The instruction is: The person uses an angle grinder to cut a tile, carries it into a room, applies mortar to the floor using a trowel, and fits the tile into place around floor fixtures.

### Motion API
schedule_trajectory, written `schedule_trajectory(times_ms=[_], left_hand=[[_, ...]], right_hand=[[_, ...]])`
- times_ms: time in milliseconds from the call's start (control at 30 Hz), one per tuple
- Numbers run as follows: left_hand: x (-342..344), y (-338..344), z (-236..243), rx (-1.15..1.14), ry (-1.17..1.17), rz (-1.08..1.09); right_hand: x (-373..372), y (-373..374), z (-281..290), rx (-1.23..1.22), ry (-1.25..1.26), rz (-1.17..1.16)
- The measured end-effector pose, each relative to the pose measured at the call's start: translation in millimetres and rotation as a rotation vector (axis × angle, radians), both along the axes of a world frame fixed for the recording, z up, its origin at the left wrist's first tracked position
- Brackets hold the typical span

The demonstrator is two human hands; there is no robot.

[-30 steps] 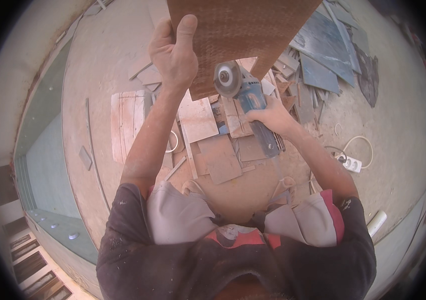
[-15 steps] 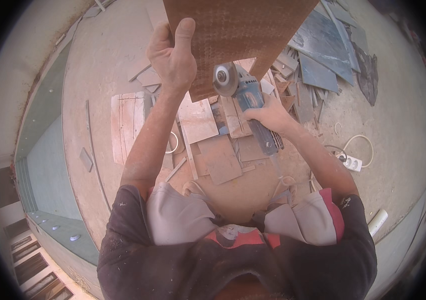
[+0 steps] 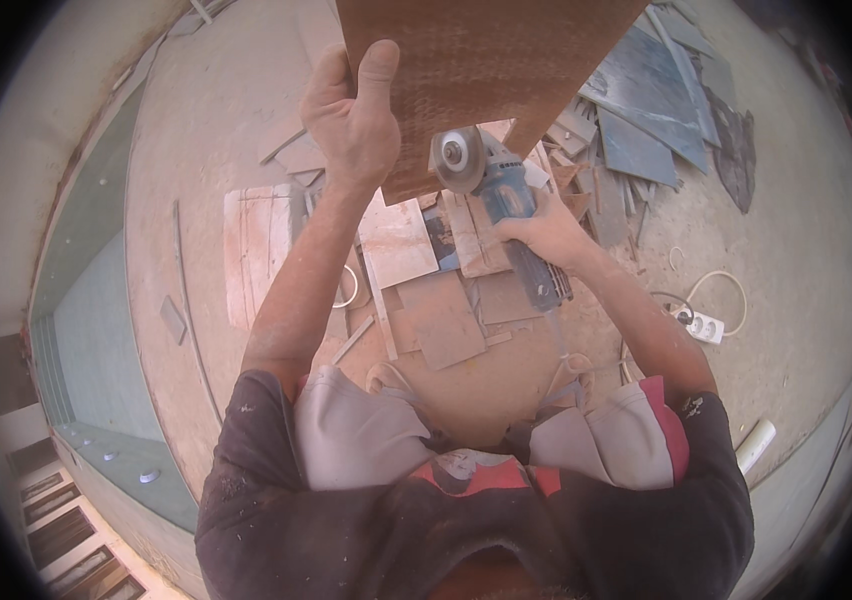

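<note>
My left hand [image 3: 351, 125] grips the left edge of a large brown panel [image 3: 476, 60] with a textured face, thumb on the face, raised at the top of the view. The panel's lower edge has a notch near the middle. My right hand [image 3: 543, 228] is closed round the body of a blue angle grinder [image 3: 529, 270]. The grinder's cutting disc [image 3: 451, 160] is at the panel's lower edge beside the notch; I cannot tell whether it touches.
Cut tile pieces and scraps [image 3: 441, 320] lie below on the dusty floor, with grey slabs [image 3: 636, 148] at upper right. A white power strip [image 3: 704, 326] with coiled cable sits right, a white tube [image 3: 752, 445] lower right. A greenish stepped recess [image 3: 96, 330] runs along the left.
My left hand and the panel have moved slightly down and right. The grinder has shifted a little right over the last half second, still held at the panel's lower edge.
</note>
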State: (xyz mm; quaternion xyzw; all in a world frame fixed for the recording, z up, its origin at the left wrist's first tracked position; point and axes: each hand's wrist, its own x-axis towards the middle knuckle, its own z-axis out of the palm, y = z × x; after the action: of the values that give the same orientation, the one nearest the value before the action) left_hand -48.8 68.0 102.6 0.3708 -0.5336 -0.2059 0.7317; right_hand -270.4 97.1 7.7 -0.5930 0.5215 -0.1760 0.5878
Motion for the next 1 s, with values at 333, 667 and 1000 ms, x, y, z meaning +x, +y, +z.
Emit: schedule_trajectory(times_ms=[333,667,1000], left_hand=[[0,2,-4,0.004,-0.054,-0.014],[-1,4,-2,0.0,-0.066,-0.027],[6,2,-3,0.049,-0.136,0.05]], right_hand=[[2,1,1,0.043,-0.054,0.004],[1,-3,7,0.023,-0.016,0.034],[-4,7,21,0.005,-0.003,0.031]])
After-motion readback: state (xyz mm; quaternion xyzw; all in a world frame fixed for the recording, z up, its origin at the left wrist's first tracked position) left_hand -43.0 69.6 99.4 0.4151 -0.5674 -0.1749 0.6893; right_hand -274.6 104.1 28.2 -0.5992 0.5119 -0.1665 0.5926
